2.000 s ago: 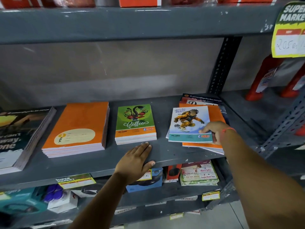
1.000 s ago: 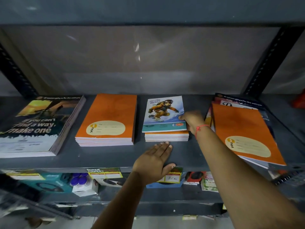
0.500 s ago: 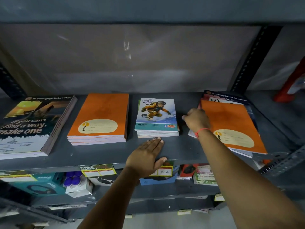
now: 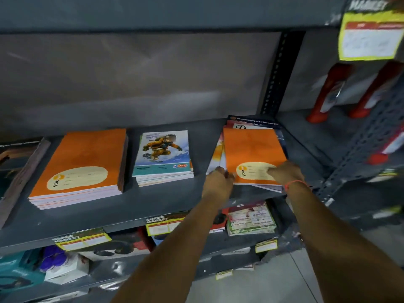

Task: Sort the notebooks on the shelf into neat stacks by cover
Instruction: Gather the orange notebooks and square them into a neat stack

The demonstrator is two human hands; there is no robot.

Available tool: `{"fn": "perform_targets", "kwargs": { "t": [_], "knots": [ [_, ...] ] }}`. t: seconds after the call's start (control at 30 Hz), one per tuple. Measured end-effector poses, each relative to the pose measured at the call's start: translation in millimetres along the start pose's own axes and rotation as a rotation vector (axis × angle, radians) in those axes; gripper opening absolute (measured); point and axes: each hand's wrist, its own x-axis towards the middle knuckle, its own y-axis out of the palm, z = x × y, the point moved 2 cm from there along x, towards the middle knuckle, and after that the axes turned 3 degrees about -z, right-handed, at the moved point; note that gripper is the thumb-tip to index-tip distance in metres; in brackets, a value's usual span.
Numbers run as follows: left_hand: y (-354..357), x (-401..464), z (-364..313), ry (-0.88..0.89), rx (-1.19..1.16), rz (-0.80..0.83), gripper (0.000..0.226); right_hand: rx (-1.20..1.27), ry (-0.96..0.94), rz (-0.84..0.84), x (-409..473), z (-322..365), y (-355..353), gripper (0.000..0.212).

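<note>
Grey metal shelf [image 4: 153, 206] holds, left to right, a dark-cover stack [image 4: 17, 162], orange stack [image 4: 80, 167], and cartoon-cover stack [image 4: 164, 158]. At right, a messy pile with an orange notebook [image 4: 251, 149] on top. Left hand [image 4: 218, 180] pinches that pile's near left corner; right hand [image 4: 286, 171] rests curled on the orange cover, grip unclear.

We see grey shelf [image 4: 166, 202] carrying orange stack [image 4: 83, 162], cartoon-cover stack [image 4: 162, 158], messy mixed pile [image 4: 251, 149], dark books [image 4: 19, 165] at left.
</note>
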Motion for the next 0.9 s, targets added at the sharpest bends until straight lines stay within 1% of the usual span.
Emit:
{"fn": "perform_targets", "kwargs": {
  "t": [0.07,0.1,0.2,0.23,0.3,0.33,0.37,0.43,0.47,0.6,0.73,0.83,0.9],
  "knots": [
    [10,8,-6,-0.103,-0.077,0.001,0.033,0.018,-0.010,0.034,5,-7,-7,0.023],
    [13,12,-7,-0.140,-0.107,-0.012,0.032,0.047,-0.006,0.042,7,-11,-9,0.019],
    [18,16,-11,-0.228,-0.157,-0.021,0.031,0.170,0.037,0.026,15,-23,-17,0.015],
    [19,16,-12,-0.249,-0.172,-0.008,0.028,0.215,0.056,-0.003,18,-27,-20,0.017],
    [18,15,-17,-0.290,-0.238,0.004,0.013,0.334,0.089,-0.066,22,-35,-28,0.015],
    [17,14,-20,-0.306,-0.280,-0.010,0.017,0.410,0.113,-0.062,22,-37,-32,0.009],
    [15,13,-23,-0.310,-0.311,-0.031,0.024,0.503,0.134,-0.027,23,-39,-37,0.010],
    [11,11,-30,-0.307,-0.354,-0.071,0.032,0.680,0.187,0.096,28,-40,-43,0.024],
    [8,10,-33,-0.301,-0.373,-0.086,0.035,0.732,0.209,0.146,28,-39,-48,0.026],
    [-6,6,-41,-0.270,-0.469,-0.116,0.033,0.764,0.218,0.284,24,-26,-66,0.025],
    [-30,4,-45,-0.257,-0.512,-0.133,0.021,0.746,0.177,0.436,12,-9,-74,0.024],
    [-60,1,-40,-0.252,-0.563,-0.177,0.028,0.788,0.136,0.498,-2,16,-75,0.024],
    [-87,-5,-30,-0.255,-0.596,-0.227,0.028,0.838,0.099,0.529,-14,41,-70,0.027]
  ]
}}
